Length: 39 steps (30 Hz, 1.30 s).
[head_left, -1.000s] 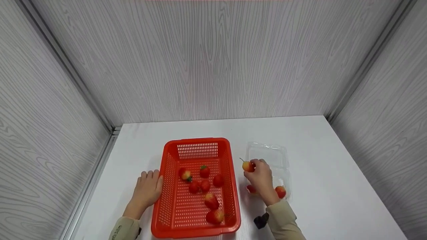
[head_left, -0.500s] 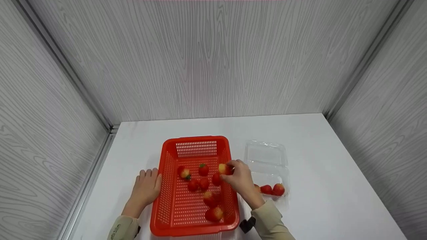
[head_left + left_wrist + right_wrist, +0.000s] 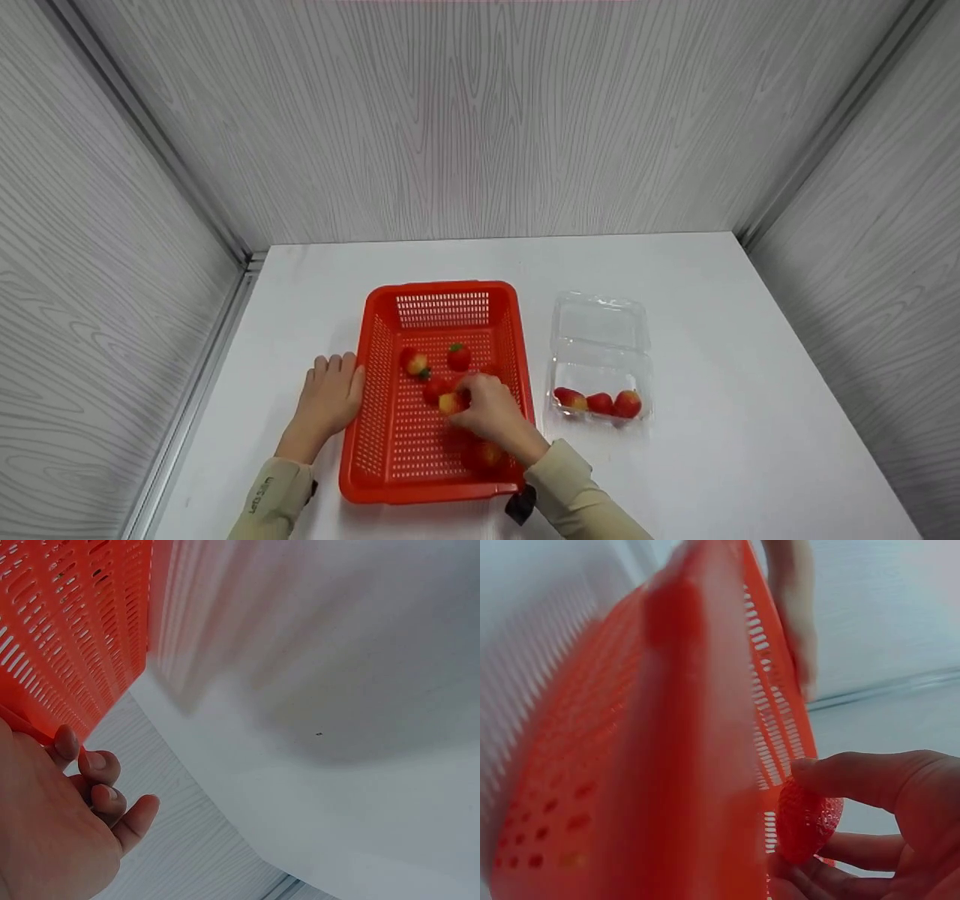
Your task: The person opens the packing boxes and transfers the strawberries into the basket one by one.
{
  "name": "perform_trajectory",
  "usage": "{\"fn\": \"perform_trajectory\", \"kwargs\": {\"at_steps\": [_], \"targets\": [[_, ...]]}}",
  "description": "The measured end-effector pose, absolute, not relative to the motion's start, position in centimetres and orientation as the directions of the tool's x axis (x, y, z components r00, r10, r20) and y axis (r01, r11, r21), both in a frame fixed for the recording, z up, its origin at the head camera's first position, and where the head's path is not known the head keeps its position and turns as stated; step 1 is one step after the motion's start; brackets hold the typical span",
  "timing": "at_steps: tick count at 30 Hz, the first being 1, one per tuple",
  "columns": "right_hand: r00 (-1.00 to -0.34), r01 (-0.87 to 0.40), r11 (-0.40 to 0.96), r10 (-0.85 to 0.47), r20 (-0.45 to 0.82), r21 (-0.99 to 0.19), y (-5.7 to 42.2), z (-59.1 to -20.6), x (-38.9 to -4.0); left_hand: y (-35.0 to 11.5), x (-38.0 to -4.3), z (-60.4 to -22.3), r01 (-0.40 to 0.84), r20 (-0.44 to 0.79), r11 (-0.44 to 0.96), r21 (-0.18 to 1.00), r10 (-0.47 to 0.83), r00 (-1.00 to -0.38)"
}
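My left hand (image 3: 328,397) grips the left rim of a red perforated plastic basket (image 3: 427,493); in the left wrist view its thumb and fingers (image 3: 135,823) are at the rim. Over the inside of the basket, my right hand (image 3: 491,409) pinches a red-and-yellow strawberry (image 3: 450,404) between thumb and fingers. The right wrist view shows dimpled red skin on this strawberry (image 3: 802,821). Loose red fruits lie on the basket floor, among them a strawberry with a green top (image 3: 458,358) and a red-and-yellow one (image 3: 414,364). My right hand partly hides several others.
To the right of the basket stands a clear plastic clamshell box (image 3: 600,322) with its lid folded back. Three red fruits (image 3: 600,403) lie along its near side. The white table (image 3: 720,375) is enclosed by grey wood-grain panels (image 3: 480,120).
My right hand has carried the strawberry leftward from over the clear box into the basket, then lower toward the middle. My left hand has stayed on the rim. The head view has tilted slightly.
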State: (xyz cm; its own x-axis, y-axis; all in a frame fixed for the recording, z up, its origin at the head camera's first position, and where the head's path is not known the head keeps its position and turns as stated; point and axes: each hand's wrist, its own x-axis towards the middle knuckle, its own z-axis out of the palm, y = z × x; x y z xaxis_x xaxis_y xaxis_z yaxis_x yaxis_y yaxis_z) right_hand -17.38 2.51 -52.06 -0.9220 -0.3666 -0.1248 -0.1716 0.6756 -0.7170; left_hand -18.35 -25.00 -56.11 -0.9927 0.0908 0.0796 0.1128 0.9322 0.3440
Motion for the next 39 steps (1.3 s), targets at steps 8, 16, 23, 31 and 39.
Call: {"fn": "perform_trajectory", "kwargs": {"at_steps": [8,16,23,31,39], "targets": [[-0.891,-0.178,0.730,-0.404,-0.207,-0.660,0.3,-53.5,-17.3,-24.9,-18.7,-55.6,0.124,0.102,0.932,0.341,0.094,-0.990],[-0.861,-0.256,0.776,-0.454,-0.229,-0.576,-1.2,-54.8,-17.2,-25.0,-18.6,-55.7,0.103,0.073,0.933,0.346,0.083,-0.994],[-0.833,-0.367,0.827,-0.496,-0.246,-0.426,-2.0,-55.1,-17.4,-25.0,-18.7,-55.7,0.113,0.078,0.928,0.356,0.091,-0.993],[-0.821,-0.370,0.806,-0.516,-0.243,-0.462,-1.9,-55.3,-17.2,-25.0,-18.6,-55.9,0.115,0.080,0.928,0.354,0.093,-0.992],[-0.823,-0.348,0.805,-0.508,-0.255,-0.480,-1.8,-55.1,-16.7,-25.0,-18.4,-56.2,0.115,0.082,0.930,0.349,0.091,-0.992]]}}
